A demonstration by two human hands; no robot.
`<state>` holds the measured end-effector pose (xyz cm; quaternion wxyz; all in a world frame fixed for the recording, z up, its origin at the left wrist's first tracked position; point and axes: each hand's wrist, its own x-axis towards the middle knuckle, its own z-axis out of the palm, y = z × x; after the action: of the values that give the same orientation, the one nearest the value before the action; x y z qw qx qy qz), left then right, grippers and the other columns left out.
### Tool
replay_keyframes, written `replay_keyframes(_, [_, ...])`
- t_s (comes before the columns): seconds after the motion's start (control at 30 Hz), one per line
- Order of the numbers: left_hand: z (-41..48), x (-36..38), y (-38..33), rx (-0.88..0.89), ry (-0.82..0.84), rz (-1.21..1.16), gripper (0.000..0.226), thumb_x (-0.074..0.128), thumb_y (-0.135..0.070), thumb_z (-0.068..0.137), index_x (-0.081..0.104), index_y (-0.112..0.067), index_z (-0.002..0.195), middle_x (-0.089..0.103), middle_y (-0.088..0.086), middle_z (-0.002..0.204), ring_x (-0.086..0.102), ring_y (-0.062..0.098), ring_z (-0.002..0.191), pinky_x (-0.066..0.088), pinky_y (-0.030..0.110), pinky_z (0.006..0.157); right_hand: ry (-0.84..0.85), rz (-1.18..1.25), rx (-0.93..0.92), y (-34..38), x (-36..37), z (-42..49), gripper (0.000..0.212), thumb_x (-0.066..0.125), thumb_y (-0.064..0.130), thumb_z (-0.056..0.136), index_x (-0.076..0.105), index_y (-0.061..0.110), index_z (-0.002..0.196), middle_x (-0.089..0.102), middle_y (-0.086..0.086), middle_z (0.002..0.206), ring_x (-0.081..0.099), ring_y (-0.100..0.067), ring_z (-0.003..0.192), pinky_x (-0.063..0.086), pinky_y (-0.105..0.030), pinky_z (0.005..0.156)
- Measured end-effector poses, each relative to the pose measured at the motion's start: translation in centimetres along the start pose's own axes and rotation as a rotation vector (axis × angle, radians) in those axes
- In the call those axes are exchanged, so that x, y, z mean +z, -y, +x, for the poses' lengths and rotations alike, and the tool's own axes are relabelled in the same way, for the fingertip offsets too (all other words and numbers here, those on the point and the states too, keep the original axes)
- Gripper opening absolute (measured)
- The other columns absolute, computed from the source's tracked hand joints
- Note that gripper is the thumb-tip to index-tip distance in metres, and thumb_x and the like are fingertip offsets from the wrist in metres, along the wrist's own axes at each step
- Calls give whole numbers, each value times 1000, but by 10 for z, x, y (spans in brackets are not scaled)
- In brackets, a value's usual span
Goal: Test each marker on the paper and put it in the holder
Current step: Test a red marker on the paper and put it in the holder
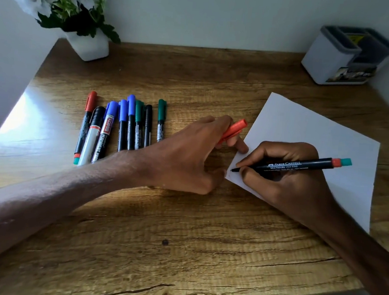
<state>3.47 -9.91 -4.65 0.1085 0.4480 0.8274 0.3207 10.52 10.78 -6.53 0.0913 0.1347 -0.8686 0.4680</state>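
Testing a marker (301, 165) right on the paper's (315, 132) corner

Head view: the right hand (285, 175) is gripping the marker at center right, tip touching the paper's lower-left corner. The left hand (188, 156) is pinching the orange cap (234, 129) and pressing the paper's edge. The holder (344, 58) is sitting upper right, well apart. Writing this close to the edge, the stroke could be running off onto the wooden table (182, 249), I reckon.

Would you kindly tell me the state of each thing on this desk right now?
Paper: flat on the table, no marks visible.
Marker: uncapped, tip on the paper, held by right hand.
Orange cap: off, gripped by left hand.
Row of markers: capped, lying on the table.
Holder: upright, no markers showing inside.
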Motion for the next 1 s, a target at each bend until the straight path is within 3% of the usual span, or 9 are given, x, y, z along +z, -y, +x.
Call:
replay_keyframes(0.2, [1, 1, 1, -5, -8, -4, 47, 82, -15, 81, 41, -28, 100, 33, -65, 96, 39, -28, 96, 33, -3, 79, -31, -20, -8, -2, 0, 1, 9, 82, -1, 78, 80, 7, 79, 76, 1, 74, 73, -15, 68, 59, -36, 62])
replay_keyframes(0.37, [1, 0, -2, -7, -2, -1, 54, 81, -16, 82, 34, -40, 93, 32, -66, 95, 38, -28, 96, 33, -3, 79, -34, -24, -4, -2, 0, 1, 6, 81, 2, 79, 80, 7, 80, 77, 1, 74, 74, -15, 70, 60, -35, 63])
replay_keyframes(0.5, [1, 2, 1, -20, -22, -21, 45, 81, -17, 82, 42, -30, 100, 43, -52, 95, 41, -22, 95, 38, 4, 76, -44, -22, -6, -2, 1, 1, 5, 81, 1, 80, 80, 7, 81, 77, 1, 74, 74, -14, 70, 61, -33, 64])
replay_keyframes(0.67, [1, 0, -2, -13, 3, -13, 52, 81, -15, 82, 36, -38, 94, 33, -66, 95, 39, -27, 95, 34, -2, 78, -43, -13, -10, -2, 0, 1, 4, 79, 3, 79, 80, 6, 81, 76, 1, 74, 73, -15, 70, 60, -30, 64])
replay_keyframes(0.73, [1, 2, 0, -24, -10, -28, 50, 81, -17, 82, 37, -38, 94, 42, -57, 98, 42, -22, 95, 38, 2, 78, -41, 2, -18, -2, -1, 2, 11, 79, -6, 80, 79, 5, 82, 75, 2, 73, 73, -16, 66, 60, -32, 62])
replay_keyframes(0.8, [2, 4, 4, -43, -27, -33, 44, 81, -21, 82, 41, -32, 99, 53, -29, 100, 48, -7, 92, 45, 15, 75, -63, 91, -11, -2, -2, 2, 14, 75, -12, 83, 78, 2, 84, 73, 3, 69, 67, -19, 52, 56, -35, 53])
replay_keyframes(0.87, [2, 4, 5, -56, -35, -16, 42, 80, -24, 82, 43, -28, 102, 52, -13, 96, 49, 2, 88, 49, 25, 73, -73, 159, -3, -2, -4, 1, 13, 73, -11, 85, 77, 1, 89, 74, 0, 72, 64, -21, 44, 54, -35, 47])
replay_keyframes(1.0, [2, 4, 5, -60, -36, -1, 44, 81, -24, 81, 44, -27, 104, 51, -12, 96, 49, 2, 88, 49, 23, 73, -37, 65, -40, 0, -2, -1, 16, 77, -6, 82, 77, 9, 84, 75, 9, 74, 72, -12, 66, 59, -25, 63])
